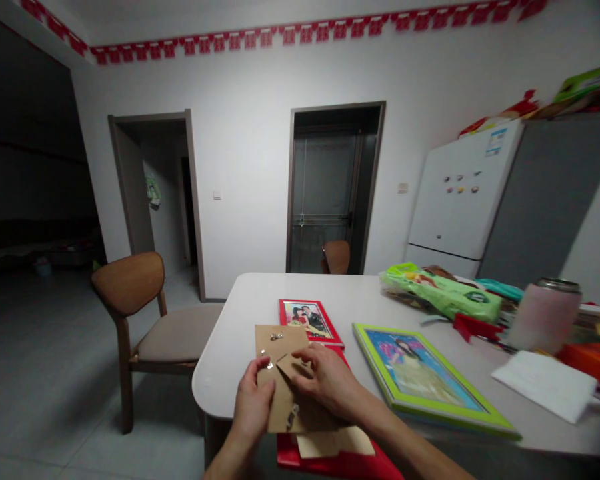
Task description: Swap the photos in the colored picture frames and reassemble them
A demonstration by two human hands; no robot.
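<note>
A brown picture frame backing board (277,410), fitted with small metal hangers, is held up over the near edge of the table. My left hand (251,400) grips its left side, thumb on the face. With curled fingers, my right hand (325,377) holds the raised brown stand flap (291,365) in the middle of the board. Beneath the board, a red thing (289,455) shows in part, with cream-coloured pieces (325,445) on it. Just behind lies a red picture frame (325,319) with a photo of two people. A green picture frame (430,377) rests right of my hands.
On the white table (265,287), a green plastic package (440,293), a pink jar (545,317) and white paper (545,383) crowd the right side. A wooden chair (130,287) stands at the left. Behind the table are doorways and a white fridge (455,193).
</note>
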